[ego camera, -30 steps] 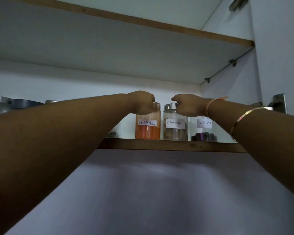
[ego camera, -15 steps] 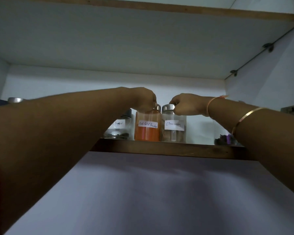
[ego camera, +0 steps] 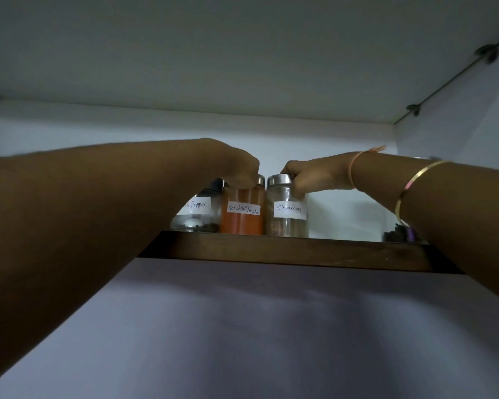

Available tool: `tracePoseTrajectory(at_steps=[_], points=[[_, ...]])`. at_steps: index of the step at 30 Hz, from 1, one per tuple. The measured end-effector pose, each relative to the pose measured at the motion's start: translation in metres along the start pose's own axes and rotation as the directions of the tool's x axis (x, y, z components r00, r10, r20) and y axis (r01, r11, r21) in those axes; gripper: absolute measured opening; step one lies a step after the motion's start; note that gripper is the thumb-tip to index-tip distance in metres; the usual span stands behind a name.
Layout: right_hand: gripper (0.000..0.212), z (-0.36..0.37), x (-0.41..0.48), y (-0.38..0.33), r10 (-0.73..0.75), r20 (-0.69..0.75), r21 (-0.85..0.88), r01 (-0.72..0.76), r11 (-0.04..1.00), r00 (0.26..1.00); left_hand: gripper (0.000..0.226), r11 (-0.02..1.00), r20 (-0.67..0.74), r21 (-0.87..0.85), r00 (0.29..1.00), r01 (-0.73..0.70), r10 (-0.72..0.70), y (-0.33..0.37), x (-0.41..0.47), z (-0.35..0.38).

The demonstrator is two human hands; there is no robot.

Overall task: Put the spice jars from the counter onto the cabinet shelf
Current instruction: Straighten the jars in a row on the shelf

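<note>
1. Overhead, from the head camera (the only view), the dark wooden front edge of the cabinet shelf (ego camera: pixel 285 250) crosses the middle. The pale underside of an upper shelf (ego camera: pixel 242 53) lies above it.
2. Three glass spice jars stand upright in a row near that front edge. From left to right they are the pepper jar (ego camera: pixel 196 214), the red chilli powder jar (ego camera: pixel 242 214) and the cinnamon jar (ego camera: pixel 287 214). The chilli and cinnamon jars stand just beside each other, close enough that I cannot tell whether they touch. The pepper jar is partly hidden behind the left forearm.
3. The left hand (ego camera: pixel 236 168) sits over the top of the red chilli powder jar, its fingers curled down round the lid and covering most of it.
4. The right hand (ego camera: pixel 314 175) grips the cinnamon jar from the right, fingers curled over the silver lid. One digit presses the glass just below (thumb or finger, I cannot tell).
5. The right forearm wears a gold bangle (ego camera: pixel 409 191), with a pink thread (ego camera: pixel 353 171) at the wrist.
6. A fourth jar (ego camera: pixel 398 234) with dark contents stands well apart to the right, mostly hidden behind that forearm.
</note>
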State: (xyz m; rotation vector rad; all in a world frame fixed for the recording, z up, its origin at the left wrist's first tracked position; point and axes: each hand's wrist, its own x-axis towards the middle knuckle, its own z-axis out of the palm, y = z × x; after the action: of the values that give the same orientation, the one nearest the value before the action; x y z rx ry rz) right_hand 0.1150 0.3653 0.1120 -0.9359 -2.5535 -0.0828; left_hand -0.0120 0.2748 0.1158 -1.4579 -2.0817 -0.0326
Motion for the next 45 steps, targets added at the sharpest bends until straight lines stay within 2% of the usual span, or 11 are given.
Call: tracePoseTrajectory(at_steps=[5,10,13,16,18,22,27,29,35,39,45], points=[[0.069,0.011,0.007,0.002,0.009,0.005,-0.017,-0.009,1.000,1.000,0.039,0.999,0.012,0.028,1.000,0.016,-0.016,0.006,-0.002,0.001],[0.073,0.014,0.007,0.004,0.008,-0.016,0.012,-0.008,1.000,1.000,0.041,0.998,0.047,-0.055,0.999,0.023,-0.020,0.009,-0.008,0.006],[0.086,0.014,0.002,0.002,-0.012,-0.016,0.048,0.013,0.999,1.000,0.059,0.996,0.072,-0.075,0.997,0.039,-0.034,0.015,-0.017,0.012],[0.093,0.011,-0.006,0.000,-0.028,-0.055,0.048,0.030,0.998,0.998,0.073,0.990,-0.038,-0.127,0.997,0.056,-0.061,0.014,-0.016,0.013],[0.090,0.009,-0.012,0.000,-0.031,-0.075,0.047,0.034,0.998,0.997,0.075,0.991,-0.101,-0.125,0.994,0.038,-0.051,0.014,-0.015,0.011],[0.071,0.000,-0.025,0.001,-0.039,-0.138,-0.036,0.035,0.999,0.990,0.073,0.997,-0.094,-0.071,0.995,0.014,-0.021,0.029,-0.025,0.005],[0.063,-0.014,-0.048,0.004,-0.034,-0.198,-0.061,0.023,0.998,0.980,0.054,0.973,-0.048,-0.226,0.998,-0.046,0.036,0.079,-0.063,-0.008],[0.062,-0.019,-0.058,0.006,-0.036,-0.207,-0.082,0.020,0.996,0.978,0.042,0.949,-0.100,-0.298,0.992,-0.107,0.081,0.096,-0.081,-0.014],[0.057,-0.034,-0.093,0.017,-0.028,-0.246,-0.124,-0.003,0.992,0.969,0.043,0.888,-0.273,-0.405,0.956,-0.216,0.109,0.132,-0.124,-0.013],[0.054,-0.041,-0.111,0.027,0.000,-0.269,-0.151,-0.042,0.988,0.963,0.044,0.944,-0.489,-0.191,0.860,-0.268,0.146,0.152,-0.143,0.008],[0.052,-0.042,-0.126,0.041,0.047,-0.288,-0.130,-0.088,0.988,0.956,0.041,0.966,-0.616,-0.172,0.787,-0.192,0.047,0.169,-0.151,0.036]])
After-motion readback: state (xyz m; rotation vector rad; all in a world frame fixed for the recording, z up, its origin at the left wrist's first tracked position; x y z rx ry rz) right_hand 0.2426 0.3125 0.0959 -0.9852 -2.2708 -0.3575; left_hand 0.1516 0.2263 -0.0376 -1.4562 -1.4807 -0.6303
